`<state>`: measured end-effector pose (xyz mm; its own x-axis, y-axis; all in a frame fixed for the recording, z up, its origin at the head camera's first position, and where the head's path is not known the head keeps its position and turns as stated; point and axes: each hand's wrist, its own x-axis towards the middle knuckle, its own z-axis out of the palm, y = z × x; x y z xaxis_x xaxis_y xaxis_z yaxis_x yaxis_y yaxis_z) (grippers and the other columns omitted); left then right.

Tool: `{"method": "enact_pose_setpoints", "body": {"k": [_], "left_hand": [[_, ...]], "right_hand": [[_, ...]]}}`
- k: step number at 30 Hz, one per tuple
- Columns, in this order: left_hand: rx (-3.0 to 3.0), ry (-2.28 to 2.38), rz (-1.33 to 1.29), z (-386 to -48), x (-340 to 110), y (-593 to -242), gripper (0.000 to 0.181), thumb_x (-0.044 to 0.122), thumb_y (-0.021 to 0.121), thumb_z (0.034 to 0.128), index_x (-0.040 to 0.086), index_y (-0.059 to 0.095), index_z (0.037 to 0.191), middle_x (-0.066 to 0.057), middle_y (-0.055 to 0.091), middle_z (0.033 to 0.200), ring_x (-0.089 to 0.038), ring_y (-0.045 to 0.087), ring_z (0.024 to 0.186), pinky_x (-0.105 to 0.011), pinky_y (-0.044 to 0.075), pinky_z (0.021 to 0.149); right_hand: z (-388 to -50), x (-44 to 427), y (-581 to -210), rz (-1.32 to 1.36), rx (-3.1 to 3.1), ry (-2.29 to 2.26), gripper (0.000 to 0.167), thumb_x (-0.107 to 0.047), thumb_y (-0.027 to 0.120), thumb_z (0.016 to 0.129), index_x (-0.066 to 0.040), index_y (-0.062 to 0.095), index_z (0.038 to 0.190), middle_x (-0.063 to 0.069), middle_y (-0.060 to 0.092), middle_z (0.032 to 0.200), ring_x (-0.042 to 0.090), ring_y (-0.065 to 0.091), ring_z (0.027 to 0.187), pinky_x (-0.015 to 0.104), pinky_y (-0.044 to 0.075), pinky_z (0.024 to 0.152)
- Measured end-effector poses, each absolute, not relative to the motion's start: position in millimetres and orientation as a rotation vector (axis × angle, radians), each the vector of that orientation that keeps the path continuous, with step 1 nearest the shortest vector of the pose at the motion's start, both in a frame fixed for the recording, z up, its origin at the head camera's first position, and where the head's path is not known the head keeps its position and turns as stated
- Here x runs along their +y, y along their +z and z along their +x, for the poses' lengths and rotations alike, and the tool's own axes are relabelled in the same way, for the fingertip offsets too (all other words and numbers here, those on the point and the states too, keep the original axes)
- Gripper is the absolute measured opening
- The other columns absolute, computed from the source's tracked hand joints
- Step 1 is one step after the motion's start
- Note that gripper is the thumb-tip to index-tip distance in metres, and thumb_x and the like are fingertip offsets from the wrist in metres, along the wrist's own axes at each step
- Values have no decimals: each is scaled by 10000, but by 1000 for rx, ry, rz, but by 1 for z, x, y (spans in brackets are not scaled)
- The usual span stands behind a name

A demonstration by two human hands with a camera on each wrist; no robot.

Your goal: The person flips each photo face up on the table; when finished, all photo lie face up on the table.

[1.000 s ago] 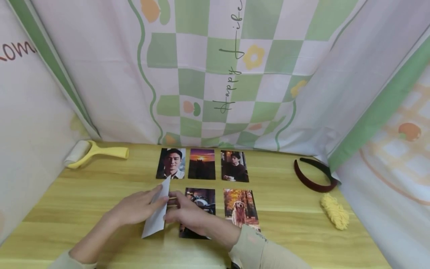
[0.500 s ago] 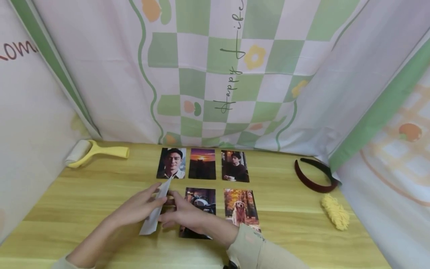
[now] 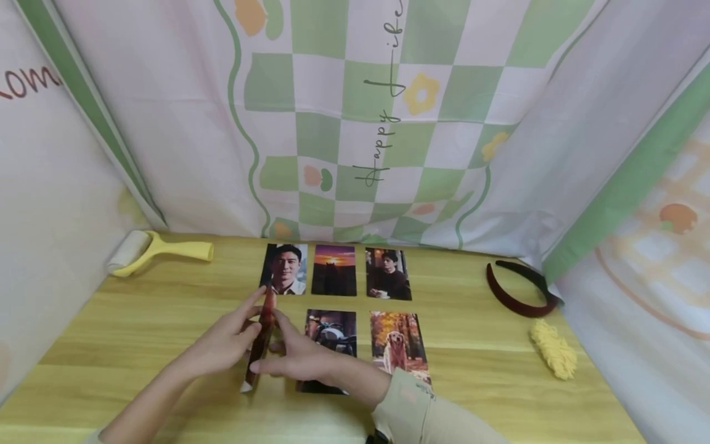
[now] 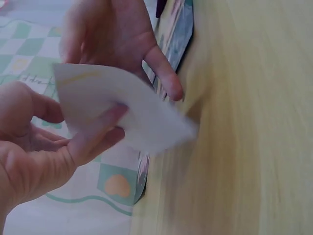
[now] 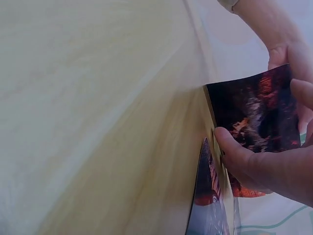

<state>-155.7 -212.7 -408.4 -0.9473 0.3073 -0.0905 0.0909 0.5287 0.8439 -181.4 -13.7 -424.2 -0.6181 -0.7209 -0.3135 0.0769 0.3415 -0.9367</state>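
Between my two hands a photo print (image 3: 261,348) stands tilted on edge above the table, left of the lower row. Its pale back (image 4: 117,93) shows in the left wrist view, its dark red printed face (image 5: 254,115) in the right wrist view. My left hand (image 3: 219,345) pinches it from the back side, thumb and a finger against the pale surface. From the other side my right hand (image 3: 305,351) holds it across its edges, thumb at the lower end. Some right fingertips are hidden. Beside that hand lies a motorcycle photo (image 3: 335,333), partly covered by it.
At the back lie a portrait photo (image 3: 285,269), a sunset photo (image 3: 334,270) and a photo of a seated person (image 3: 388,274). A dog photo (image 3: 396,345) lies nearer. Around them are a yellow-handled roller (image 3: 161,250), a dark headband (image 3: 516,302) and yellow yarn (image 3: 553,349).
The held photo has turned from its white back toward its dark red printed face in the head view. Both hands have shifted slightly left. The photos on the table have stayed put.
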Motion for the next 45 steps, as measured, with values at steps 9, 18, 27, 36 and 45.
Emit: {"method": "enact_pose_setpoints", "body": {"k": [9, 18, 27, 36, 45], "left_hand": [[2351, 1638, 314, -154, -223, -406, 705, -37, 387, 1023, -65, 42, 1638, -436, 393, 1538, -380, 718, 1133, -371, 670, 831], [2461, 1520, 231, -157, -232, -416, 773, -49, 539, 970, -131, 103, 1604, -464, 367, 1532, -569, 568, 1310, -502, 618, 987], [2753, 1214, 340, -157, -232, -434, 985, -68, 770, 784, -134, 194, 1580, -450, 444, 1489, -566, 579, 1287, -602, 547, 1057], [2883, 902, 261, -157, -226, -441, 823, -6, 805, 800, -79, 415, 1520, -353, 529, 1396, -484, 622, 1212, -645, 524, 1060], [2901, 773, 305, -159, -223, -444, 704, 18, 800, 822, -126, 508, 1446, -324, 485, 1369, -414, 659, 1130, -585, 574, 1016]], "right_hand": [[-182, -10, -426, -845, 2143, -1012, 1053, -381, 738, 960, -275, -21, 1682, 130, 25, 1764, 330, 142, 1626, 553, 348, 1267], [-179, -8, -430, -1193, 2413, -376, 919, -567, 612, 994, -253, 95, 1685, 147, 163, 1754, 373, 291, 1587, 528, 405, 1251], [-178, -7, -425, -1325, 2500, 133, 776, -662, 526, 995, -406, 201, 1651, 1, 249, 1743, 236, 320, 1582, 516, 368, 1272], [-181, -7, -428, -1336, 2511, 256, 687, -676, 485, 1005, -467, 260, 1619, -6, 251, 1743, 229, 326, 1581, 481, 428, 1237], [-184, -5, -429, -1341, 2502, 225, 657, -646, 503, 1013, -450, 308, 1609, 4, 266, 1739, 231, 325, 1583, 455, 439, 1233]]}}
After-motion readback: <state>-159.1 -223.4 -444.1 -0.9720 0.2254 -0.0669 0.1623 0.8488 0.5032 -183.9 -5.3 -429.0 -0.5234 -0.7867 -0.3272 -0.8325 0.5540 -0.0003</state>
